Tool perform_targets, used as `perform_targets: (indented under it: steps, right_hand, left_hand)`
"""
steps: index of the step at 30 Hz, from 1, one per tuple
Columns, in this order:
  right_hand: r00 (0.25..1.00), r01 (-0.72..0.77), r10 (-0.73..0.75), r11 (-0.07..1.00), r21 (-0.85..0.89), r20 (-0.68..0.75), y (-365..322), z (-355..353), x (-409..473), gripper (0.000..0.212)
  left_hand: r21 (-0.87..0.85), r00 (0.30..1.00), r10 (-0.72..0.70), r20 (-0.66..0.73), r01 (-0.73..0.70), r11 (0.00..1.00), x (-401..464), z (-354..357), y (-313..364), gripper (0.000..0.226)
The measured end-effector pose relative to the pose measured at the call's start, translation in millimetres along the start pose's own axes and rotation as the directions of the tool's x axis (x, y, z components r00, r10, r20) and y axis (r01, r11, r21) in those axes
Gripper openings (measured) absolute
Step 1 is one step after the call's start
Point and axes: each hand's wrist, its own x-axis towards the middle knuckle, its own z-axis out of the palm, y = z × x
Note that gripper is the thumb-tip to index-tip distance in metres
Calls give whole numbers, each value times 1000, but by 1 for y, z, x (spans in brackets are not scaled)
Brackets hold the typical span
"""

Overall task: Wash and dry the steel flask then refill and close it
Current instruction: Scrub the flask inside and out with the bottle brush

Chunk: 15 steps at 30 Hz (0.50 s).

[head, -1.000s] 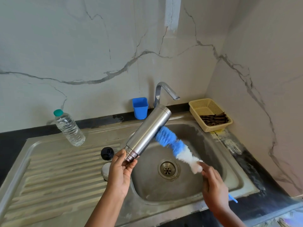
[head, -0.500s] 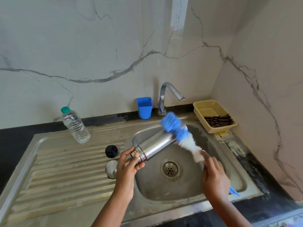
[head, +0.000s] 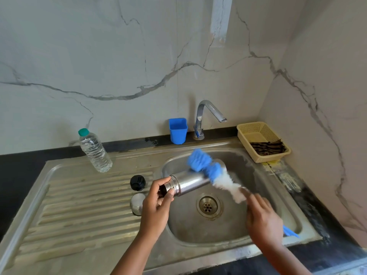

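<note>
Your left hand [head: 156,205] grips the open mouth end of the steel flask [head: 190,181], fingers and thumb curled round its threaded neck; the flask lies nearly level above the sink [head: 228,233], base pointing away from you. Your right hand [head: 263,219], blurred, closes its fingers round the handle of the bottle brush [head: 210,171], whose blue and white bristles lie across the flask's far end. On the drainboard [head: 79,205], just left of the flask, rest a black stopper [head: 137,182] and a steel cap [head: 137,204]. A water bottle [head: 94,150] stands farther left, upright.
</note>
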Motion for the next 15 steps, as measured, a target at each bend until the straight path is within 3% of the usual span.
perform_targets:
  steps: [2,4,6,8,10,12,15]
  right_hand:
    - [991,132,-133,991,36,32,-8,0,-12,42]
    - [994,93,-97,994,62,59,-6,3,-16,42]
    - [992,-110,104,990,88,75,3,5,-9,45]
    - [944,-322,316,945,63,94,18,9,0,45]
    - [910,-402,399,915,9,108,24,8,7,44]
    - [947,-305,302,952,9,106,12,0,7,43]
    - [993,42,-53,994,100,102,-10,-5,-8,43]
  left_hand:
    - [18,1000,9,-1,-9,1000,-2,2,1,40]
    - [17,1000,28,-4,-28,999,-3,2,1,39]
    - [6,999,29,-14,-29,1000,-4,1,0,38]
    - [9,999,48,-4,-48,999,-4,0,1,33]
    - [30,997,78,23,-79,996,-6,1,6,31]
    - [70,993,107,41,-110,991,-5,2,6,30]
    - [181,986,142,82,-155,971,-5,4,-4,29]
